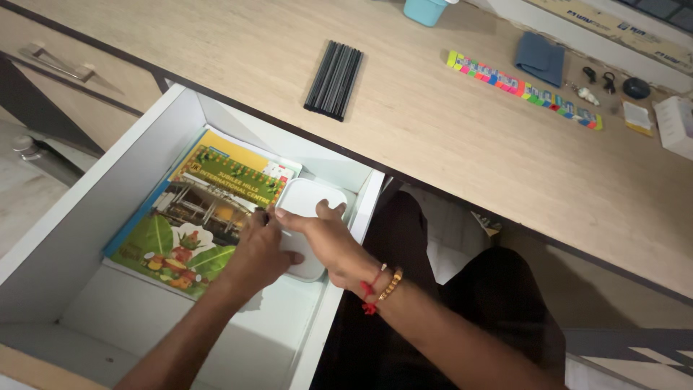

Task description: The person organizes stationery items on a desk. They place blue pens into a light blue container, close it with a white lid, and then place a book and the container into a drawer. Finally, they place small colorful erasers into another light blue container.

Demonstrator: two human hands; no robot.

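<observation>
Both hands are inside the open white drawer [86, 209], on a white rounded-corner box [310, 198]. The box sits at the drawer's right side, against the right wall and near the back, just under the worktop edge.

The right hand [328, 242] lies over the box top from the near side, fingers curled over it, one fingertip reaching toward the far edge. It grips the box, partly closed around the lid. Its wrist has a red thread and a bead bracelet [382, 287].

The left hand [256, 253] comes in from the lower left, fingers bent against the box's left edge. It touches the box, but whether it really grips can't be told, since the fingertips are hidden behind the right hand.

A colourful booklet [195, 217] lies flat on the drawer floor, left of the box, its right edge touching or slightly under the box. The near half of the drawer floor is bare white.

On the wooden worktop [433, 144] above: a bundle of black sticks [333, 79] near the drawer back, a multicolour strip [523, 90] further right, a blue folded cloth [540, 59] beside it, small dark items [635, 88] and a white box [676, 126] at the far right edge, and a teal cup [424, 10] at the top, cropped.

The person's dark-clothed lap [462, 303] is under the worktop, right of the drawer.
</observation>
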